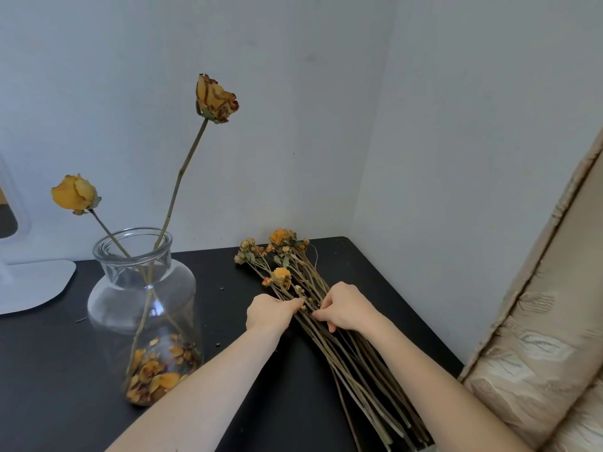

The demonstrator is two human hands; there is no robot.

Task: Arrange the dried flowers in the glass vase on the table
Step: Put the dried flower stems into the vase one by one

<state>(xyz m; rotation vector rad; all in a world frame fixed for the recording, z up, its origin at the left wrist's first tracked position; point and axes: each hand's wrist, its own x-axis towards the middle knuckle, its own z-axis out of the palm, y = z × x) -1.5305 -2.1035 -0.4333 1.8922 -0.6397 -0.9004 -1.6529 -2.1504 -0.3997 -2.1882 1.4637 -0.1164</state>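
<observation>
Head cam only, wide-angle, fwd & down, close over table [45, 370], facing wall corner [375, 151]

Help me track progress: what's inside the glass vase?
Two dried yellow roses stand crossed in the glass vase, loose petals on its bottom. The left forearm hides its lower right corner.

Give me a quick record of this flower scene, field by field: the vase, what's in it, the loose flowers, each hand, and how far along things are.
vase: clear glass vase, upright on the black table
in vase: tall rose, short rose, loose petals at the bottom
loose flowers: bundle of dried flowers, lying flat, heads toward the wall
left hand: pinches stems of the bundle
right hand: grips stems beside the left hand
progress: most flowers not yet in the vase
</observation>
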